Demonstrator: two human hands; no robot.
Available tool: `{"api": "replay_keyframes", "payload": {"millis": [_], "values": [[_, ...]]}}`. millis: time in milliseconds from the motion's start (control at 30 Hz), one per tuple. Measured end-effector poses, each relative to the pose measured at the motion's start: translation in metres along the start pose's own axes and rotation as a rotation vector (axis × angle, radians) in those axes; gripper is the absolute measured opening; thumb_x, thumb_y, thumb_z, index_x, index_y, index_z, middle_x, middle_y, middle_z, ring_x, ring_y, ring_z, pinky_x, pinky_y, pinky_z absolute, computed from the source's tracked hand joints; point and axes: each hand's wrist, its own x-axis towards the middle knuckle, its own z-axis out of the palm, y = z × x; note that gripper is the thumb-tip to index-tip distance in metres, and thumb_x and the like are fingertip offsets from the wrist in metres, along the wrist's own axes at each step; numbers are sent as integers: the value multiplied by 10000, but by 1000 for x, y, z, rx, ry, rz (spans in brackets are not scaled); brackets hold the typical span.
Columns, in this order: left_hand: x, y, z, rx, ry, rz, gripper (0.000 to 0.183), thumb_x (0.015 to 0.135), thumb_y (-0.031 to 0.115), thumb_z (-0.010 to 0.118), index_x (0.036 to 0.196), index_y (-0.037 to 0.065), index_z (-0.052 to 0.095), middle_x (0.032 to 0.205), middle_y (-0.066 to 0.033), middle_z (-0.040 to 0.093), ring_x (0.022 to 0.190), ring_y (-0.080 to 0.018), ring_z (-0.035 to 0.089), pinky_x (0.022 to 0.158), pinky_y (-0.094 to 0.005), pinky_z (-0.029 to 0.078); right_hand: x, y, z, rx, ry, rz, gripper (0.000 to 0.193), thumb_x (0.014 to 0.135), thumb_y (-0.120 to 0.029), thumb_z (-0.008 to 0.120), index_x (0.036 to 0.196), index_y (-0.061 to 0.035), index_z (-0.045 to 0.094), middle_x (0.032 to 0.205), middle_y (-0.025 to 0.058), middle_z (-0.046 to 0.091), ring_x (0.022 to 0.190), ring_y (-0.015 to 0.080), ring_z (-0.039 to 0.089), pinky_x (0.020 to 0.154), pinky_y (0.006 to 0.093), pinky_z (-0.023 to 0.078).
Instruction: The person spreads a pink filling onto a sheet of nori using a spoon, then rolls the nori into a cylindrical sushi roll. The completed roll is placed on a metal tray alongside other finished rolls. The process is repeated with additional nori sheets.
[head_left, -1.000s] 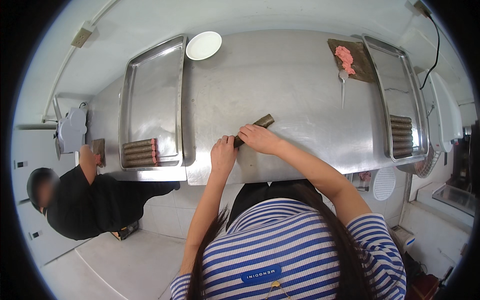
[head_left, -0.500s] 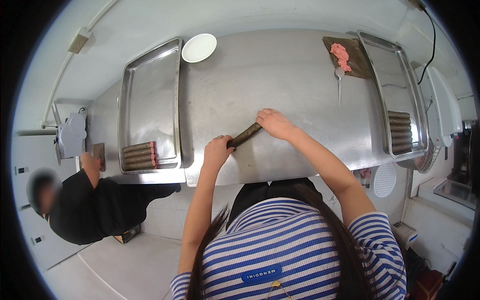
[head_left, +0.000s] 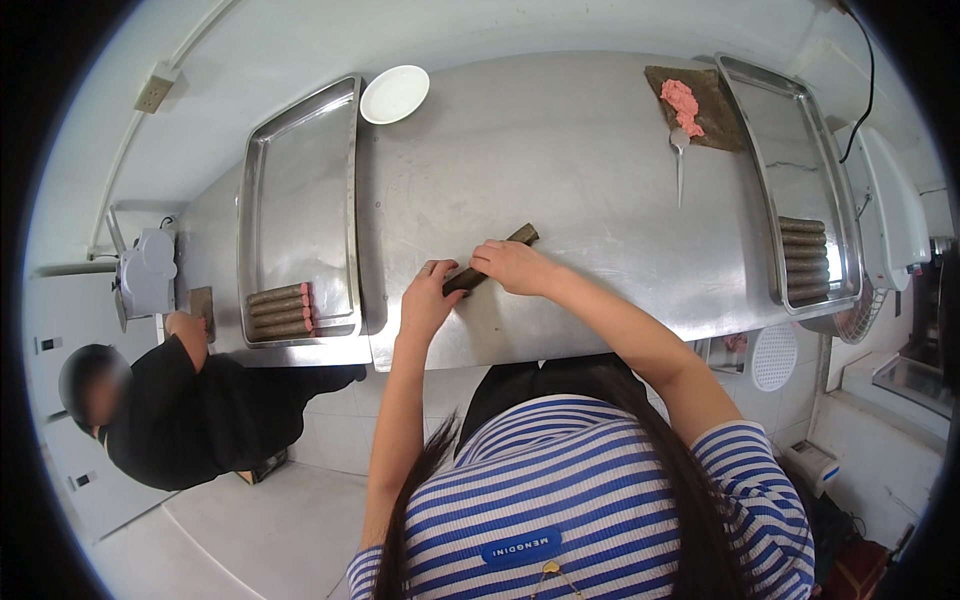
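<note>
the right hand point(head_left: 512, 268) now sits midway along the dark roll point(head_left: 526, 234), not at its far end, its fingers and the left hand's point(head_left: 426, 300) grasping it; shaping appears unfinished.

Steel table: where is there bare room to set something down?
On the steel table, the widest bare patch lies between the white bowl and the spoon; another, between the right hand and right tray. It is crowded around the dark roll, where the left hand also rests, and at the dark sheet beside that tray.
</note>
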Motion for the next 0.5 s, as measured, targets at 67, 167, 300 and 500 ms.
{"api": "replay_keyframes", "payload": {"millis": [67,167,300,500], "values": [[-5,11,3,152,93,116,439,708,160,761,1108,87,595,1044,-84,625,894,-267,637,744,-377,520,1,1,3,-37,15,-11,165,774,-61,567,930,-22,602,969,86,580,969,248,564,843,348,491],[-11,9,19,308,112,112,412,724,151,742,1093,53,587,999,-83,620,887,-269,621,739,-382,515,4,-4,3,-116,17,-53,176,772,-62,561,933,-5,604,966,93,580,965,248,564,845,345,490],[-11,4,22,284,136,119,304,764,147,701,1033,51,597,944,-99,628,844,-281,631,714,-388,517,1,-2,8,-169,70,-24,177,777,-73,552,927,-1,611,960,91,583,964,243,566,855,343,488],[-4,0,14,253,12,38,311,775,167,700,1063,87,617,941,-103,634,846,-305,635,735,-400,517,-20,32,-19,-217,14,109,172,787,-96,555,924,-16,621,976,94,587,986,252,567,881,353,480]]}}
